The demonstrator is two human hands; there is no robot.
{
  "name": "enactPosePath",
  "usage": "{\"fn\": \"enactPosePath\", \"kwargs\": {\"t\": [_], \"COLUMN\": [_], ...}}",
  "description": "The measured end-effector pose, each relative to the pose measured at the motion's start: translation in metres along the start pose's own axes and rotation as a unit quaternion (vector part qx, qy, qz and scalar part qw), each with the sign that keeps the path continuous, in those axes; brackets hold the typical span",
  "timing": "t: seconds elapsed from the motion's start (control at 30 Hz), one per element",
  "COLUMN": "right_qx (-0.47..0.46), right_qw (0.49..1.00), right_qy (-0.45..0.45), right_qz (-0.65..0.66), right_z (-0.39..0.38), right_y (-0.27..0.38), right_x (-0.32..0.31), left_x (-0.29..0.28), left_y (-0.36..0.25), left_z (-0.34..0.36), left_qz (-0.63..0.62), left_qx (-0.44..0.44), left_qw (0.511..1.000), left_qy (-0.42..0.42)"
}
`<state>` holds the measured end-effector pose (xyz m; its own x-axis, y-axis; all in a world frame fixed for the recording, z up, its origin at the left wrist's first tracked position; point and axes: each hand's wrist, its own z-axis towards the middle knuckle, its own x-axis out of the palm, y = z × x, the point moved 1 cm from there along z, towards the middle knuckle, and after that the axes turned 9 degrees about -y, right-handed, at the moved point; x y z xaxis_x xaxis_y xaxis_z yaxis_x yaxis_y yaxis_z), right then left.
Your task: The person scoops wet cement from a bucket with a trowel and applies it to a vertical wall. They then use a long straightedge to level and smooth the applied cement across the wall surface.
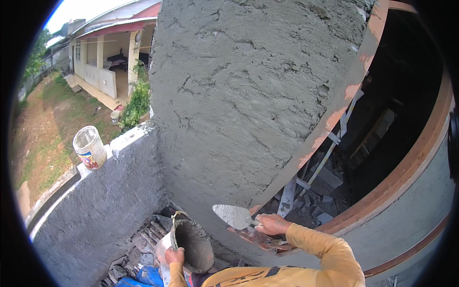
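Observation:
My left hand (pixel 174 256) grips a bucket (pixel 195 246) low at the centre, tilted so that its cement-coated inside shows. My right hand (pixel 271 224) is closed round the handle of a pointed metal trowel (pixel 229 215), held flat near the lower edge of a wall of rough grey plaster (pixel 248 105). A reddish wooden strip (pixel 326 124), smeared with plaster, runs along that wall's right side, beside a dark opening.
A low grey wall (pixel 110 201) on the left carries a white bucket (pixel 90 146). Rubble (pixel 124 263) and blue sheeting (pixel 148 275) lie below. The opening has a curved wooden frame (pixel 406 167) and debris inside. A house (pixel 105 76) stands beyond a yard.

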<state>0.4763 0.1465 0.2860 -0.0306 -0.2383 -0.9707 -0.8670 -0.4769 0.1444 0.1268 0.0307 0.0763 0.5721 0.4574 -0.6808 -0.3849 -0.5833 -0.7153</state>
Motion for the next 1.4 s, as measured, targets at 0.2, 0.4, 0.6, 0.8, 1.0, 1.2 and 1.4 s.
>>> {"fn": "enactPosePath", "kwargs": {"t": [0.2,0.4,0.6,0.8,1.0,1.2,1.4], "right_qx": [-0.145,-0.124,0.045,0.012,-0.273,-0.341,-0.264], "right_qw": [0.980,0.983,0.976,1.000,0.925,0.865,0.792], "right_qy": [-0.058,0.118,0.106,0.005,-0.238,-0.326,-0.418], "right_qz": [-0.119,0.069,0.183,0.010,-0.113,0.167,0.358], "right_z": [0.032,-0.045,-0.096,-0.103,-0.096,-0.108,-0.051], "right_y": [0.000,0.025,-0.036,-0.051,0.052,0.155,0.075], "right_x": [0.157,0.182,0.170,0.019,-0.223,-0.393,-0.523], "left_x": [-0.006,0.026,0.053,0.080,0.020,-0.017,-0.019], "left_y": [-0.105,-0.121,-0.087,-0.029,0.002,0.037,0.093], "left_z": [-0.054,-0.092,-0.112,-0.121,-0.138,-0.145,-0.150], "left_qz": [0.006,-0.005,-0.052,-0.158,-0.055,-0.042,-0.053], "left_qx": [0.101,0.104,0.037,-0.005,-0.059,-0.163,-0.231], "left_qw": [0.991,0.988,0.993,0.986,0.991,0.977,0.955], "left_qy": [0.085,0.111,0.099,0.051,-0.109,-0.129,-0.180]}}
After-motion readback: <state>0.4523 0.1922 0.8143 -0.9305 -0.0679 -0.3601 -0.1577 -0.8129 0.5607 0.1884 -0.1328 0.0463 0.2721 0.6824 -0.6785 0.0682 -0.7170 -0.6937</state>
